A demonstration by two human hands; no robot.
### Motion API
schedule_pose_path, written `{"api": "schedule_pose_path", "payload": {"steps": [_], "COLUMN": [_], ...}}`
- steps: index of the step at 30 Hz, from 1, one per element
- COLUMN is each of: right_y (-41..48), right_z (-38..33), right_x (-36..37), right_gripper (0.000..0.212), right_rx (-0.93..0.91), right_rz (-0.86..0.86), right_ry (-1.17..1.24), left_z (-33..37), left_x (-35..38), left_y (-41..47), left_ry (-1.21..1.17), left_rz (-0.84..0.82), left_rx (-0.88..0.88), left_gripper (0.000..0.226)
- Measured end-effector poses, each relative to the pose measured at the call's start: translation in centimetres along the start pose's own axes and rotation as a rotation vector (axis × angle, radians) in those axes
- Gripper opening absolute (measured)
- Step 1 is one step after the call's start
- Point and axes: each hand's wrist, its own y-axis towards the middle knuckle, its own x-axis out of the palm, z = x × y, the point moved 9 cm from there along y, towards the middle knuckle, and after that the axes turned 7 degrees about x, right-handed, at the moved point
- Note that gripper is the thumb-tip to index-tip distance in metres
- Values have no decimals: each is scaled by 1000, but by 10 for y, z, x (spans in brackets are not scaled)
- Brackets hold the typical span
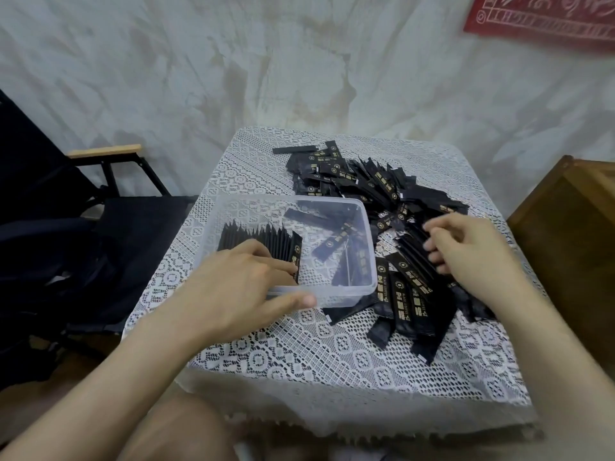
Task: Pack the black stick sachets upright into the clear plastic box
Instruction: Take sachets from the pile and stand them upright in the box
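- Lace cloth (299, 344) on the table carries our clear plastic box (332, 296) at near left. A row of upright sachets (263, 241) stands at the box's left end, and a few loose sachets (336, 247) lie flat at its right end.
- Our left hand (233, 294) braces the row with straight fingers, thumb outside the near wall. If we lift it carelessly, we judge the row will topple.
- Those flat ones may stop new sachets from standing.
- Our right hand (472, 247) sits, fingers bent, on the pile (382, 184) right of the box. We cannot tell whether it holds one.
- A hasty grab could drag sachets off the near edge.
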Motion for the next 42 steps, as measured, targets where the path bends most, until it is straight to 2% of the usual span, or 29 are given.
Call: {"api": "schedule_pose_path", "payload": {"steps": [2,4,10,16,19,23,28,37,42], "right_y": [2,0,1,3,0,0,-1,6,-8], "right_z": [16,23,18,19,13,4,2,4,-32], "right_x": [2,13,25,35,41,36,30,26,3], "right_gripper": [18,25,61,73,65,33,34,26,16], "right_rx": [25,47,34,66,44,0,1,-37,-107], "right_rz": [-16,-91,-104,-112,-138,-73,-35,-22,61], "right_ry": [-251,-374,-520,-655,-706,-697,-669,-634,-515], "left_z": [2,3,1,0,-1,-1,-1,-1,-4], "left_x": [-1,-1,0,-3,-3,-4,-5,-5,-3], "left_y": [-2,-4,0,3,4,4,4,4,5], "left_ry": [-30,-30,-54,-54,-68,-90,-125,-134,-119], "left_rz": [29,44,31,22,28,37,42,39,37], "left_rx": [0,5,0,-1,-6,-14,-20,-24,-27], "left_gripper": [83,82,84,85,90,96,103,98,99]}}
